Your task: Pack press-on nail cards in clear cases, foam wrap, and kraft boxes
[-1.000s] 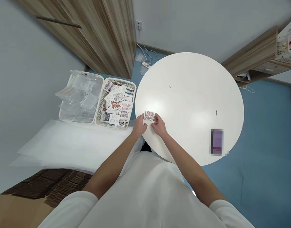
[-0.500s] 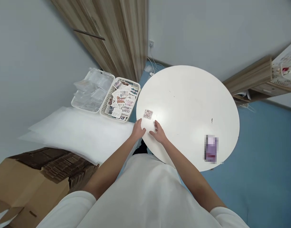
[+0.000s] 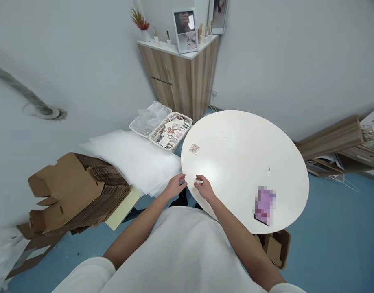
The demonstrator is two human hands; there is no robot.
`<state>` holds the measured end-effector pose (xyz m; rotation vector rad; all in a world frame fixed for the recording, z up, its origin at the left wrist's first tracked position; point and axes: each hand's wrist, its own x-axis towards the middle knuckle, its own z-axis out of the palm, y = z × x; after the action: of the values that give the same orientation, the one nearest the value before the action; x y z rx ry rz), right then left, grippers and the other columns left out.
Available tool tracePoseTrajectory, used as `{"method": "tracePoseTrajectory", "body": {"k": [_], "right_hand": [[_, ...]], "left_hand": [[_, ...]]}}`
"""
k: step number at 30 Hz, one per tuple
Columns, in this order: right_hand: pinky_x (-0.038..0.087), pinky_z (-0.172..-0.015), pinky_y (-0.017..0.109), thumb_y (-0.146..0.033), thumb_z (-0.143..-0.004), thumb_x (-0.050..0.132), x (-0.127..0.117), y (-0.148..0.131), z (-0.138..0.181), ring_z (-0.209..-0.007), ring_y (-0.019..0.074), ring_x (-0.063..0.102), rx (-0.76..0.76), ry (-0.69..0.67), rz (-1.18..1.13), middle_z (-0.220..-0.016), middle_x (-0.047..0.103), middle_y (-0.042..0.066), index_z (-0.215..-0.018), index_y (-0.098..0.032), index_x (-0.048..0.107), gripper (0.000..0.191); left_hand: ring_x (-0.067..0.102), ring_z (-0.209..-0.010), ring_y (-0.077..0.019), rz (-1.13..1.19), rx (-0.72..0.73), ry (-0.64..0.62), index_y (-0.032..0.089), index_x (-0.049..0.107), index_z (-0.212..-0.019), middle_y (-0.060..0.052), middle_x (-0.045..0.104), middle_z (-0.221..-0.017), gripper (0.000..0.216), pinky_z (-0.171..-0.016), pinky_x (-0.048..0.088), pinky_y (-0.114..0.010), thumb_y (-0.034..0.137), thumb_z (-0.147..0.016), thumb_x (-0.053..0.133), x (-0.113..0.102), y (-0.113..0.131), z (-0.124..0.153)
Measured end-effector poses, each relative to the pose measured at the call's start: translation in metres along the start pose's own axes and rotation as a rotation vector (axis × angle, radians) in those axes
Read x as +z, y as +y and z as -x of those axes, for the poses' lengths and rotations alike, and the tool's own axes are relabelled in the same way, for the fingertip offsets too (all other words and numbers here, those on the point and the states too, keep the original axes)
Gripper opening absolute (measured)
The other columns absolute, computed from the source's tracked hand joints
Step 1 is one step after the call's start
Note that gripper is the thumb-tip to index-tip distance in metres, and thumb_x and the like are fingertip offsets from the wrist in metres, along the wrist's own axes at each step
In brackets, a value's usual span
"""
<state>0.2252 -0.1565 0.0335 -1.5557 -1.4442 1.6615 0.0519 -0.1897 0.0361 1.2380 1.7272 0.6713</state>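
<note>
A small card of press-on nails (image 3: 194, 149) lies on the round white table (image 3: 248, 162) near its left edge. My left hand (image 3: 175, 185) hovers at the table's near-left rim, fingers apart and holding nothing. My right hand (image 3: 204, 188) rests over the near edge just beside it, also holding nothing. Both hands are well short of the card.
A white basket of nail cards (image 3: 172, 132) and a clear tray of plastic bags (image 3: 150, 118) sit left of the table beside white foam sheets (image 3: 132, 160). Flat cardboard boxes (image 3: 77, 195) are stacked at the left. A blurred purple object (image 3: 264, 204) lies on the table's near right.
Both hands let go of the nail card and drew back toward me to the table's near edge. The card stays on the table. The view tilted up, showing more of the room.
</note>
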Motion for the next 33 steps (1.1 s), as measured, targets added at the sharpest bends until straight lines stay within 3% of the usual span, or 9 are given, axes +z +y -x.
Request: {"method": "tracePoseTrajectory", "body": {"k": [5,11,19,25,30,33], "right_hand": [[0.046,-0.069,0.029,-0.029,-0.067,0.053,0.01,-0.007,-0.002,-0.068,0.011,0.055,-0.056,-0.119,-0.006,-0.098,0.058,0.004,-0.103,-0.021,0.055,0.037],[0.045,-0.068,0.029,-0.03,-0.068,0.052,0.028,-0.029,-0.02,-0.069,0.0115,0.055,-0.114,-0.228,0.019,-0.092,0.059,0.003,-0.098,-0.021,0.057,0.031],[0.046,-0.065,0.028,-0.03,-0.069,0.053,0.082,-0.072,-0.07,-0.067,0.0112,0.055,-0.131,-0.299,0.109,-0.091,0.06,0.003,-0.098,-0.021,0.056,0.031],[0.045,-0.07,0.03,-0.028,-0.068,0.054,0.14,-0.111,-0.13,-0.069,0.0119,0.055,-0.194,-0.318,0.262,-0.09,0.061,0.003,-0.098,-0.021,0.056,0.031],[0.045,-0.077,0.035,-0.023,-0.066,0.057,0.186,-0.14,-0.189,-0.079,0.0152,0.056,-0.283,-0.243,0.324,-0.097,0.06,0.004,-0.102,-0.022,0.054,0.036],[0.041,-0.085,0.039,-0.024,-0.065,0.059,0.202,-0.152,-0.218,-0.093,0.0193,0.053,-0.333,-0.158,0.39,-0.108,0.056,0.006,-0.108,-0.022,0.05,0.043]], "left_hand": [[0.058,-0.094,-0.021,0.016,-0.037,0.093,0.019,0.054,-0.108,-0.008,0.06,-0.108,0.043,-0.076,0.048,-0.032,0.034,-0.068,0.059,-0.02,-0.002,0.015],[0.059,-0.091,-0.0193,0.027,-0.067,0.182,0.019,0.052,-0.109,-0.009,0.059,-0.108,0.044,-0.075,0.048,-0.032,0.033,-0.068,0.058,-0.056,-0.012,0.01],[0.059,-0.089,-0.0184,0.17,-0.092,0.244,0.017,0.052,-0.108,-0.01,0.059,-0.105,0.044,-0.078,0.048,-0.033,0.034,-0.068,0.059,-0.119,-0.039,-0.008],[0.059,-0.09,-0.0187,0.267,-0.091,0.324,0.017,0.053,-0.107,-0.01,0.059,-0.105,0.043,-0.08,0.046,-0.033,0.032,-0.067,0.06,-0.175,-0.06,-0.064],[0.054,-0.101,-0.0208,0.254,-0.088,0.47,0.019,0.052,-0.108,-0.009,0.057,-0.112,0.042,-0.087,0.041,-0.036,0.022,-0.067,0.059,-0.23,-0.074,-0.128],[0.05,-0.108,-0.0224,0.25,-0.071,0.448,0.021,0.05,-0.111,-0.008,0.052,-0.119,0.047,-0.09,0.039,-0.037,0.015,-0.065,0.057,-0.251,-0.077,-0.158]]}}
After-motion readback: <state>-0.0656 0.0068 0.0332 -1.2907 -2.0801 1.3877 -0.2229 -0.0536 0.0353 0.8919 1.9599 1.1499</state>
